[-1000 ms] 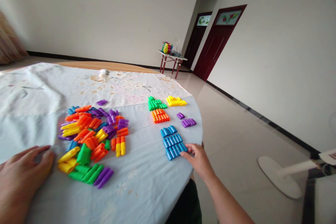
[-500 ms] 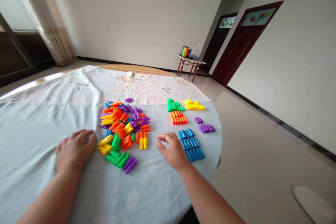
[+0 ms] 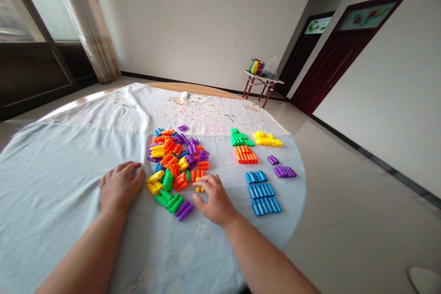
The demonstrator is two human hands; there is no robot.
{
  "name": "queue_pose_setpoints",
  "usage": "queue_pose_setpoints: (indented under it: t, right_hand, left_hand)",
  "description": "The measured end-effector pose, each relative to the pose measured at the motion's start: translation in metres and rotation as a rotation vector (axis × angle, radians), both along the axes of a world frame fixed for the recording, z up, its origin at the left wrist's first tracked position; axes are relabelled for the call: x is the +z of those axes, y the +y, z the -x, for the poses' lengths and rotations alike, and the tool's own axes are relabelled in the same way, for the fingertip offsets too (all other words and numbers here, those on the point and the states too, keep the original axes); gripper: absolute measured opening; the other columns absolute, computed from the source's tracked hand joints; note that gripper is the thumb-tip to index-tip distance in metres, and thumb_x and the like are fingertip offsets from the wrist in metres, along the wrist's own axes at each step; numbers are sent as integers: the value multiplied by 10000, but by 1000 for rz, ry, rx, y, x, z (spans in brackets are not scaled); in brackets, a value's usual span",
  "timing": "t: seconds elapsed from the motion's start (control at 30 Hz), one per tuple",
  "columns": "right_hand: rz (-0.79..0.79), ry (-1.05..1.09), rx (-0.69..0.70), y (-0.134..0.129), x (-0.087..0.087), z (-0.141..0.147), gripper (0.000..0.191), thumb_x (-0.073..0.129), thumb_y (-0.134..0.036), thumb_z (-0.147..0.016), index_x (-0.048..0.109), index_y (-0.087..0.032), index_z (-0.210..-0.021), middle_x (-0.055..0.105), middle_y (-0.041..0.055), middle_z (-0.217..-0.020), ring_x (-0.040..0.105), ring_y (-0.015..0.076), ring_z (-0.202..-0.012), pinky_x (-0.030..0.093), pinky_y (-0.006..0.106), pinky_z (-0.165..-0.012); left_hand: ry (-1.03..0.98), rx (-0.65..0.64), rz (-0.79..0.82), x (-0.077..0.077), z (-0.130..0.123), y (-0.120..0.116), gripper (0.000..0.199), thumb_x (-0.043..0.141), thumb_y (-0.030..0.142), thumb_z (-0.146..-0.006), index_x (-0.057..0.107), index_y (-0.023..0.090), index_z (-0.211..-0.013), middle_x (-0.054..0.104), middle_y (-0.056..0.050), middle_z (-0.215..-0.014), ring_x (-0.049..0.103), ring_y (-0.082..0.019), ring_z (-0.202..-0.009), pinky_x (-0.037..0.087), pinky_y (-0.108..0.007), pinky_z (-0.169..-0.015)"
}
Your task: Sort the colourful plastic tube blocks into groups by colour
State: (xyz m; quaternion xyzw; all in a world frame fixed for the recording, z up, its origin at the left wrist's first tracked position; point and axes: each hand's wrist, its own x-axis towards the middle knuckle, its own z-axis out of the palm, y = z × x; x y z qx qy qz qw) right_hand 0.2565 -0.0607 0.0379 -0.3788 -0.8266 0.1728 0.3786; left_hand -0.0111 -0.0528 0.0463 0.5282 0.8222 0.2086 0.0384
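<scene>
My left hand rests flat on the tablecloth with its fingers stretched out, left of a mixed pile of coloured plastic tube pieces. My right hand hovers at the pile's right edge, thumb and forefinger apart, holding nothing. Its fingertips partly cover a yellow tube piece; whether they touch it I cannot tell. Close to the right thumb lie purple tube pieces, and green tube pieces are beside those. Yellow tube pieces sit nearest my left hand. Orange tube pieces fill much of the pile.
On the right, pieces lie grouped by colour: blue rows, an orange group, a green group, a yellow group and a purple group. A round table's cloth lies beneath. Farther off stands a small table with bags.
My right hand has moved left, away from the blue rows to the yellow piece at the pile's edge. The left hand stays by the pile; the view has turned slightly left.
</scene>
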Motion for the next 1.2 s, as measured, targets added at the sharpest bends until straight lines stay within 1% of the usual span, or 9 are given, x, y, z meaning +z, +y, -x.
queue_pose_setpoints:
  t: [0.13,0.27,0.43,0.6,0.77,0.83,0.9,1.03,1.2]
  right_hand:
    - [-38,-47,-77,7,-4,0,395,604,-217,-760,572,-171,-1151,546,115,-1158,445,237,-1109,381,414,-961]
    - [0,-108,-55,12,-8,-1,452,659,-258,-732,569,-182,-1169,532,118,-1231,463,257,-1126,392,431,-953]
    - [10,33,-56,15,-7,-3,310,536,-273,-841,591,-163,-1126,604,114,-1133,535,213,-1057,421,380,-941]
    - [102,244,-108,20,-3,-8,307,397,-273,-906,601,-143,-1095,652,113,-1012,598,181,-957,470,308,-869]
    - [220,339,-171,23,-3,-9,355,358,-355,-918,628,-163,-1045,675,74,-872,620,173,-816,505,271,-725]
    - [257,348,-157,24,-3,-8,367,352,-378,-919,632,-171,-1034,663,52,-778,613,166,-748,502,257,-669]
    - [287,351,-127,24,-3,-8,373,349,-393,-920,628,-171,-1031,650,43,-742,602,156,-689,496,246,-632]
    - [318,346,-63,23,0,-9,378,348,-414,-920,617,-172,-1029,654,42,-781,590,134,-635,490,231,-614]
    - [348,373,-27,22,4,-10,372,348,-420,-920,611,-175,-1019,667,54,-869,607,135,-660,500,238,-633]
  left_hand:
    - [7,-3,2,1,0,0,468,318,458,-827,606,200,-1092,530,-110,-1245,435,-325,-1144,298,-484,-970]
    - [19,1,6,0,1,1,476,315,473,-826,603,205,-1094,526,-93,-1253,432,-318,-1147,293,-478,-973]
    - [27,9,5,-3,3,3,466,319,466,-826,605,213,-1092,524,-79,-1258,432,-308,-1147,290,-469,-979]
    - [23,15,-26,-3,1,2,439,354,438,-820,624,198,-1069,547,-103,-1225,453,-325,-1121,310,-476,-962]
    - [89,4,-229,4,-9,-3,446,320,404,-854,568,182,-1151,500,-114,-1271,392,-301,-1191,258,-464,-1015]
    - [128,-94,-366,8,-18,-3,418,335,395,-861,554,201,-1159,509,-92,-1264,408,-266,-1182,251,-435,-1027]
    - [130,-307,-426,12,-31,-1,388,370,389,-859,555,222,-1156,538,-82,-1236,448,-245,-1143,295,-420,-996]
    - [92,-725,-323,16,-59,6,373,425,391,-848,564,258,-1167,587,-72,-1188,480,-221,-1121,308,-421,-991]
    - [68,-807,-238,17,-77,11,335,446,408,-836,615,288,-1100,659,-39,-1042,522,-221,-1051,260,-480,-1014]
